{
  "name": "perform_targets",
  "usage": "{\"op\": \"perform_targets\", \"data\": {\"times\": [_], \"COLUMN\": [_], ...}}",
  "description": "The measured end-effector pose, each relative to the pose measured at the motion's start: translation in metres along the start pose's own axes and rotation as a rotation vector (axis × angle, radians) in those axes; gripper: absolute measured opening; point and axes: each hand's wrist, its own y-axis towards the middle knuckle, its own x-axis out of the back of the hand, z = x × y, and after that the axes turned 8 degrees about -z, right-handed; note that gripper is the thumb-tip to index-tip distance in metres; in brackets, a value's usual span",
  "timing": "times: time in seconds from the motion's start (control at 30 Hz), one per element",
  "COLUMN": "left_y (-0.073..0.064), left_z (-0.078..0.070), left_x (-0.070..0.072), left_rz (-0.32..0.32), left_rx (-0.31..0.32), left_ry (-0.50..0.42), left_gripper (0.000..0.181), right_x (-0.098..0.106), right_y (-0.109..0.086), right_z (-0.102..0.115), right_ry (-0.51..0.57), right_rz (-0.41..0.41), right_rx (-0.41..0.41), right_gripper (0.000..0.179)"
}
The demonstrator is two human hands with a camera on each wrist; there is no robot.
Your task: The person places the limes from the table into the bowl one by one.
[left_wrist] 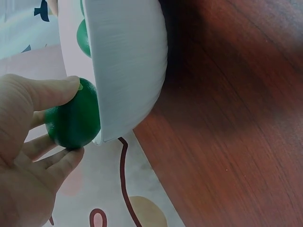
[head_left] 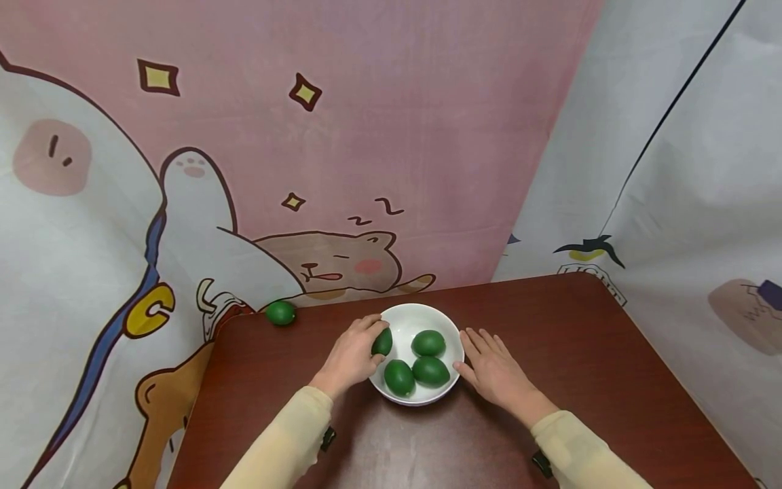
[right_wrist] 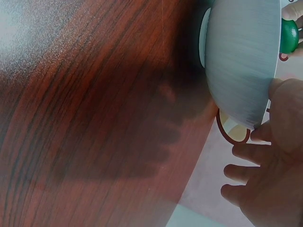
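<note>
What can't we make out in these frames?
Head: part of the held lime, behind the left hand.
Left wrist: part of the bowl, cut off by the top edge.
Right wrist: the three limes in the bowl, hidden by its wall.
Head: near edge of the table, cut off at the bottom.

Worktop (head_left: 586, 339): reddish-brown, dark grain, rounded far corners, pale sheen toward near middle. Behind it, pink backdrop (head_left: 427, 122), cloth-like, softly creased, printed with brown-edged yellow stars (head_left: 159, 78) and tan sleeping cartoon animal (head_left: 348, 265), pink-cheeked. Left side: large white cartoon figure (head_left: 55, 272), blue collar (head_left: 102, 343), yellow bell (head_left: 139, 316); brown cartoon figure (head_left: 165, 387) below. Right side: whitish creased panel (head_left: 684, 204), long black diagonal line (head_left: 678, 102), dark bird-like print (head_left: 589, 250) above partly hidden lettering.
</note>
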Motion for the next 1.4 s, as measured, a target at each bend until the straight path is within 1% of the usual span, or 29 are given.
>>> {"op": "perform_targets", "data": {"times": [0.2, 0.4, 0.6, 0.87, 1.03, 1.17, 1.4], "left_y": [0.0, 0.0, 0.0, 0.001, 0.001, 0.001, 0.003], "left_z": [0.001, 0.004, 0.005, 0.004, 0.003, 0.004, 0.003], "left_x": [-0.004, -0.01, -0.013, -0.018, -0.021, -0.026, -0.031], "left_rz": [0.017, 0.012, 0.013, 0.056, 0.059, 0.059, 0.082], "left_rx": [-0.035, -0.081, -0.122, -0.149, -0.179, -0.182, -0.173], "left_ry": [0.019, 0.038, 0.064, 0.117, 0.154, 0.181, 0.213], "left_gripper": [0.057, 0.057, 0.058, 0.059, 0.058, 0.056, 0.055], "right_x": [-0.001, -0.001, -0.001, -0.001, -0.002, -0.001, 0.0], "right_y": [0.0, 0.001, 0.001, 0.001, 0.001, 0.001, 0.0], "right_z": [0.0, 0.0, 0.0, -0.001, -0.001, -0.001, 0.0], "right_ry": [-0.007, -0.005, -0.012, -0.013, -0.011, -0.008, -0.003], "right_rz": [0.002, 0.008, 0.009, 0.013, 0.017, 0.02, 0.011], "right_rx": [0.005, 0.002, 0.005, 0.004, 0.002, -0.003, 0.002], "right_gripper": [0.065, 0.066, 0.067, 0.067, 0.067, 0.067, 0.066]}}
